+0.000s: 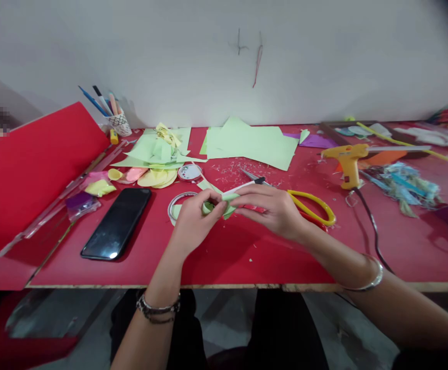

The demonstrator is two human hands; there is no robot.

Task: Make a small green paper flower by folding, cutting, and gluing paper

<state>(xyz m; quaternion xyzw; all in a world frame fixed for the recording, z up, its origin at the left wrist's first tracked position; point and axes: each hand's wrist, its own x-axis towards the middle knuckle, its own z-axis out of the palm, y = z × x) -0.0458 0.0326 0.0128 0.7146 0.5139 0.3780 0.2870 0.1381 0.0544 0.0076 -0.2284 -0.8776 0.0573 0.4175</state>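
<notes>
Both my hands meet over the middle of the red table. My left hand pinches one end of a light green paper strip that curls into a small roll. My right hand grips the other end of the same strip, fingers closed on it. Just behind my right hand lie scissors with yellow handles, blades pointing left. A clear tape ring lies by my left hand.
A black phone lies to the left, next to a red sheet and a clear ruler. Green paper sheets, yellow and pink cut shapes, and a pen cup sit at the back. A yellow glue gun with its cord stands on the right.
</notes>
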